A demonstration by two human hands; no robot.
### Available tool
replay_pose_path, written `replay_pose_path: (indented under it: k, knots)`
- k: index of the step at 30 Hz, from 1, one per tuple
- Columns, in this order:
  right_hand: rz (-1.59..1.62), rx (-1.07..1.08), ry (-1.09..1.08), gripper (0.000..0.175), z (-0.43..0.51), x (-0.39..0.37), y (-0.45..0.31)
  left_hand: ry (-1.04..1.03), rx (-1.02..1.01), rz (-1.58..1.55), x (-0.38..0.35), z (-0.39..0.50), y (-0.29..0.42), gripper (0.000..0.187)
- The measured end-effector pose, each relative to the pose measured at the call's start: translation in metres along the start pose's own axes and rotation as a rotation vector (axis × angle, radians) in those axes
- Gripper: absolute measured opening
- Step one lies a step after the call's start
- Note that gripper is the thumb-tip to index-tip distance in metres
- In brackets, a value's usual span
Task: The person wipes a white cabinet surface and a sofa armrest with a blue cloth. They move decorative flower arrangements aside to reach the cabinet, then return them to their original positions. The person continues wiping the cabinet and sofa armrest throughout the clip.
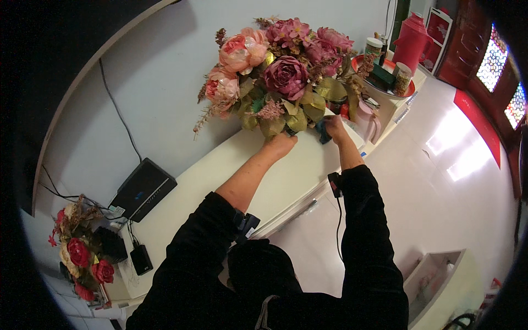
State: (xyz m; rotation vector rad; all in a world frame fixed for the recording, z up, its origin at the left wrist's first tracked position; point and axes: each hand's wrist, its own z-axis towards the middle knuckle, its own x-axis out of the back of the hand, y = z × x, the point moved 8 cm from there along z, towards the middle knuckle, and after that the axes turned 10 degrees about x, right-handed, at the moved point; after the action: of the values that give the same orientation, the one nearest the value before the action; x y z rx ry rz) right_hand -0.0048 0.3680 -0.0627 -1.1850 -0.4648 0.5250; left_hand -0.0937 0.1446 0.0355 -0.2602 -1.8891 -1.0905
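A large arrangement of artificial flowers (pixel 286 77), with pink and mauve peonies and green-gold leaves, stands over the far part of the white cabinet top (pixel 231 175). My left hand (pixel 282 145) is curled around a dark part beneath its leaves, which mostly hide that part. Whether the arrangement rests on the surface or is lifted, I cannot tell. To its right, my right hand (pixel 336 127) grips a bunched teal cloth (pixel 324 133) over the cabinet top, close to the lower leaves.
Beyond my right hand are a pink pitcher (pixel 366 119), a red-rimmed tray (pixel 406 91) with jars, and a red thermos (pixel 411 45). At left stand a black router (pixel 143 189) with cables, a black box (pixel 141 259) and red artificial flowers (pixel 78 252).
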Motion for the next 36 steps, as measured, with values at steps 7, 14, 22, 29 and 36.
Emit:
replay_pose_path:
  k: [7,14,22,29,36]
  knots:
    - [-1.259,0.101,-0.087,0.067,-0.068,-0.028,-0.066,0.025,0.009,-0.039,-0.003,-0.003,-0.008,0.063]
    - [-1.314,0.101,0.103,0.046,-0.06,0.017,-0.065,0.025,-0.209,-0.002,-0.005,-0.058,-0.034,0.066]
    - [-1.272,0.088,0.276,0.052,-0.119,0.018,-0.072,-0.19,-0.166,-0.133,0.014,-0.123,-0.074,0.053]
    - [-1.057,0.415,0.027,0.047,-0.205,-0.091,-0.107,-0.146,-0.055,-0.379,0.058,-0.167,-0.104,0.045]
    - [-0.847,0.662,-0.417,0.048,-0.27,-0.186,-0.144,-0.033,-0.013,-0.534,0.106,-0.231,-0.158,0.04]
